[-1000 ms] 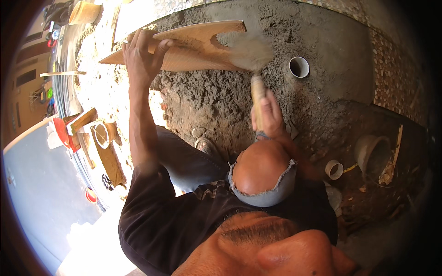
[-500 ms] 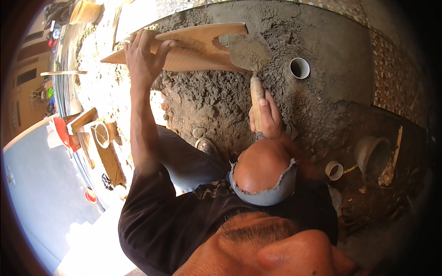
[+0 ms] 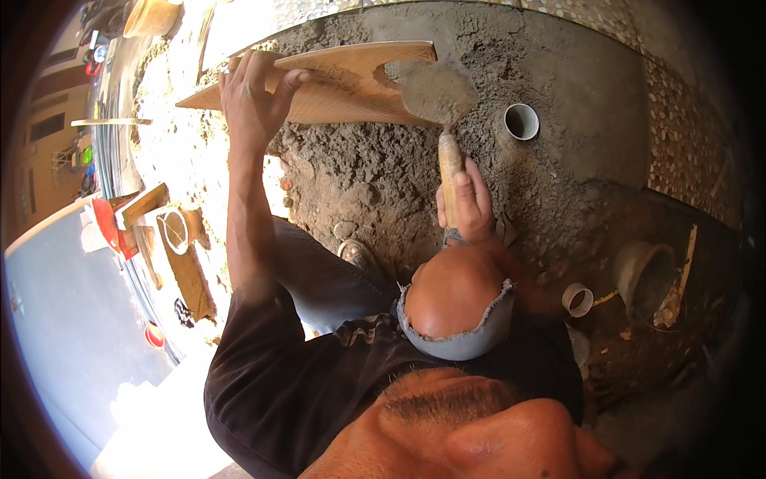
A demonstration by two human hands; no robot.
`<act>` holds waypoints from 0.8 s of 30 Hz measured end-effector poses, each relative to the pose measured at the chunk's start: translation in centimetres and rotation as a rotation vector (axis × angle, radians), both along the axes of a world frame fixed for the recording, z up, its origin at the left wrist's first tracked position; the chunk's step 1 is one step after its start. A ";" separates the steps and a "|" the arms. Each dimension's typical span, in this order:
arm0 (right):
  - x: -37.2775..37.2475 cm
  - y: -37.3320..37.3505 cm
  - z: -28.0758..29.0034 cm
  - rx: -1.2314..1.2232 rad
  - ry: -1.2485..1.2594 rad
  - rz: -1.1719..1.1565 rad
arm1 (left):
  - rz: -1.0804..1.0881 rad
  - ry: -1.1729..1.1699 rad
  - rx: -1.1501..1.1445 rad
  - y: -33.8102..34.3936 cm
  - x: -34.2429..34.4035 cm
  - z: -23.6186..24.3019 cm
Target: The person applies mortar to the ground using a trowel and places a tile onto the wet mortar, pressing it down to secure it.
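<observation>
My left hand [image 3: 257, 96] grips the upper edge of a large tan tile [image 3: 351, 92], held tilted on its edge over rough grey mortar [image 3: 351, 164]. Fine ridges cover the face toward me, and a rounded notch cuts into its right end. In my right hand [image 3: 469, 203] is the wooden handle of a trowel [image 3: 451, 172]. Its blade, coated in wet mortar, lies at the notch, overlapping the tile's right end. Whether the blade touches the tile, I cannot tell. A short white pipe end [image 3: 522, 121] stands up from the mortar to the right of the trowel.
Smoothed mortar [image 3: 594, 104] borders pebble-patterned tiles [image 3: 678, 132] at the right. Lower right are a loose pipe ring [image 3: 578, 300] and a grey bucket-like container [image 3: 645, 275]. Wood pieces [image 3: 187, 279] and a red object [image 3: 109, 225] lie at the left. My shoe [image 3: 358, 255] is on the soil.
The trowel and my right hand have shifted slightly right in the picture. The tile's right end has also moved slightly right. Both hands keep their holds.
</observation>
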State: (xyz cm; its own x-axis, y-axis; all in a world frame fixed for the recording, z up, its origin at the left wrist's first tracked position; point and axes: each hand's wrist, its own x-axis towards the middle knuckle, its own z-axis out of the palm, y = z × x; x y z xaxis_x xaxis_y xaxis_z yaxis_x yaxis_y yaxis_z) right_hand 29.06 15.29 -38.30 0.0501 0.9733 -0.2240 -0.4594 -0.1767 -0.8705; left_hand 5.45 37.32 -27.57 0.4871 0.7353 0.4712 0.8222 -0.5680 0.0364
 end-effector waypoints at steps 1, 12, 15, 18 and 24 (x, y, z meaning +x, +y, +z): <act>0.3 0.2 -0.3 0.023 0.072 -0.069 | 0.003 0.002 -0.007 -0.2 -0.2 0.0; -0.2 -0.3 -0.6 -0.019 0.076 0.046 | -0.004 0.013 -0.001 0.3 -0.2 -0.1; 0.2 0.4 -0.8 0.031 0.029 -0.018 | -0.006 0.008 0.004 0.3 -0.3 -0.1; 0.2 0.0 -0.8 -0.071 0.105 -0.102 | 0.005 0.019 -0.003 0.2 -0.1 -0.3; 0.2 0.6 -0.6 -0.035 0.072 -0.199 | 0.001 0.012 0.007 0.2 0.0 0.0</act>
State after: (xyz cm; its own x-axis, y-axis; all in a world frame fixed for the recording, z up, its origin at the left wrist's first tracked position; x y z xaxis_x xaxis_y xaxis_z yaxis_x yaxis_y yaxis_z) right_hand 29.30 15.87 -38.87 0.2227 0.9375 -0.2674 -0.5492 -0.1060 -0.8289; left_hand 5.46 37.49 -27.52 0.4916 0.7328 0.4705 0.8234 -0.5670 0.0228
